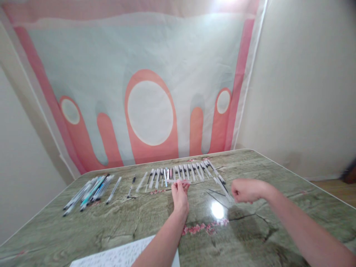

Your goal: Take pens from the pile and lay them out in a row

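Note:
My left hand (180, 198) is closed in a pinch on a clear pen barrel (170, 181), which lies crosswise in front of a row of pen parts (189, 172). That row is mostly clear barrels with black pieces beside them, plus a few pink and blue ones. Over the right side of the table, my right hand (248, 190) is curled into a fist; whatever its fingers hold, if anything, is hidden. Just left of it lie more clear barrels (226, 191) with black pieces, and thin dark refills (217, 193) rest nearby.
A pile of pens (90, 192) lies at the left, with a single pen (114, 190) and a dark slim pen part (131, 185) beside it. A printed white sheet (119, 256) is at the near edge. The marbled table (200, 248) reflects a bright light.

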A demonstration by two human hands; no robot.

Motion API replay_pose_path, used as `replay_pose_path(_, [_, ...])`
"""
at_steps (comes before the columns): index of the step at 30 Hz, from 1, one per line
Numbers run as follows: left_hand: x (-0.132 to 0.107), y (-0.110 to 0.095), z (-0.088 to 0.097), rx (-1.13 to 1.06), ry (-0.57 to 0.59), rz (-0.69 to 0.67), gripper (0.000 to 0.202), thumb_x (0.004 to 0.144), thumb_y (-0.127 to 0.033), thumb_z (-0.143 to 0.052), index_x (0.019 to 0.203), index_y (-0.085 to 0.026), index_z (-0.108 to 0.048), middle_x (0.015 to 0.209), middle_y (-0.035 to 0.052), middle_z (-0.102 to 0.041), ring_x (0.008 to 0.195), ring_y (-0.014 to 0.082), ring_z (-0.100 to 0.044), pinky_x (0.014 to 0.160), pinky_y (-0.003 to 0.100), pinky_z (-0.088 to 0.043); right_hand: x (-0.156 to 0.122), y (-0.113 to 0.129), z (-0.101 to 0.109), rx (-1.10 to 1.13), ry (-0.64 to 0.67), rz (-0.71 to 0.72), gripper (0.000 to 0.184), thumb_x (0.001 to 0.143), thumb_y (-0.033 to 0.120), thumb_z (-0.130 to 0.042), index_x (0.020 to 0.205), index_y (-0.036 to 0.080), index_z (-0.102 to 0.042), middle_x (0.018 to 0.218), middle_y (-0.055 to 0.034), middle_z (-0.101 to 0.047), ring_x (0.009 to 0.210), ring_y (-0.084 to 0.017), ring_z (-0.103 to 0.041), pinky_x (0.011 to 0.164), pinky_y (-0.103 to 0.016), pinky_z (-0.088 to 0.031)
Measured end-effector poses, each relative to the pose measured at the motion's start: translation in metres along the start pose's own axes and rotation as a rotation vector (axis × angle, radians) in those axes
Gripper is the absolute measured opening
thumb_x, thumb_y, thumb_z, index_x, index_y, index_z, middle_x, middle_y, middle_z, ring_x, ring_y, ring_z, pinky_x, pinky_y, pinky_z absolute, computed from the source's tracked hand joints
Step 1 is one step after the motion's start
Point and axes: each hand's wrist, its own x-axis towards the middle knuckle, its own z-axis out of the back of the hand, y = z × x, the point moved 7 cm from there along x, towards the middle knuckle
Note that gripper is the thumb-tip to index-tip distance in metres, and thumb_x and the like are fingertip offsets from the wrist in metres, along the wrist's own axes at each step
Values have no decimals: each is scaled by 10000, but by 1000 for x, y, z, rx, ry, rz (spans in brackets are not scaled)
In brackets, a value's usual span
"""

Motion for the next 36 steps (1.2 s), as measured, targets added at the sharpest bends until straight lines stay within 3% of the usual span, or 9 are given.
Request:
replay_pose_path(3, [0, 1, -1, 82, 21, -5, 313, 689, -446, -556, 762, -159, -455, 677, -6, -548, 624, 79, -543, 689, 252, -447, -4, -5, 7, -7, -65, -87, 128, 539, 131, -480, 436, 140, -554, 364, 4, -504, 335, -109, -488, 388, -185, -310])
replay_pose_path(8, [-8, 1, -15, 301, 184, -12, 304, 688, -442, -555, 766, -154, -496, 689, 10, -556, 620, 89, -528, 621, 219, -432, -4, 18, 7, -128, -118, -103, 182, 509, 91, -469, 337, 145, -495, 344, -28, -512, 352, -120, -491, 407, -203, -337])
replay_pose_path(15, [-21, 3, -33, 476, 397, -50, 246, 684, -398, -576, 728, -164, -515, 617, 2, -542, 552, 91, -497, 527, 189, -374, 5, 24, -14, -145, -40, -144, 171, 534, 93, -486, 381, 116, -560, 428, -80, -588, 379, -145, -533, 434, -227, -388])
replay_pose_path(21, [-24, 6, -37, 529, 450, -59, 214, 690, -365, -579, 741, -167, -516, 618, -5, -535, 561, 95, -498, 540, 194, -364, 15, 26, -27, -133, -12, -117, 198, 550, 100, -479, 367, 110, -553, 410, -70, -572, 352, -125, -505, 407, -216, -382])
replay_pose_path(26, [-27, 5, -39, 515, 463, -49, 201, 671, -347, -604, 717, -166, -529, 608, -4, -532, 555, 98, -494, 547, 201, -357, 15, 27, -26, -47, -11, -115, 206, 593, 157, -514, 396, 119, -562, 384, -43, -546, 348, -116, -493, 420, -209, -366])
replay_pose_path(28, [-28, 6, -40, 508, 469, -37, 202, 661, -344, -615, 712, -165, -534, 607, -4, -532, 551, 97, -490, 548, 201, -354, 16, 27, -14, -37, -94, -82, 212, 619, 204, -538, 424, 128, -577, 403, -41, -554, 385, -124, -505, 447, -215, -357])
replay_pose_path(32, [-30, 7, -40, 534, 485, -60, 198, 665, -347, -609, 717, -170, -537, 601, -7, -527, 551, 99, -490, 554, 207, -356, 23, 22, 19, -59, -425, 43, 286, 714, 286, -502, 489, 135, -598, 514, -49, -603, 520, -137, -524, 509, -215, -327])
replay_pose_path(36, [-31, 7, -41, 575, 513, -100, 196, 675, -354, -598, 728, -174, -542, 604, -5, -526, 554, 104, -494, 550, 210, -360, 38, 11, 19, -39, -444, 102, 313, 785, 191, -373, 630, 126, -637, 662, -64, -649, 613, -146, -552, 568, -210, -340])
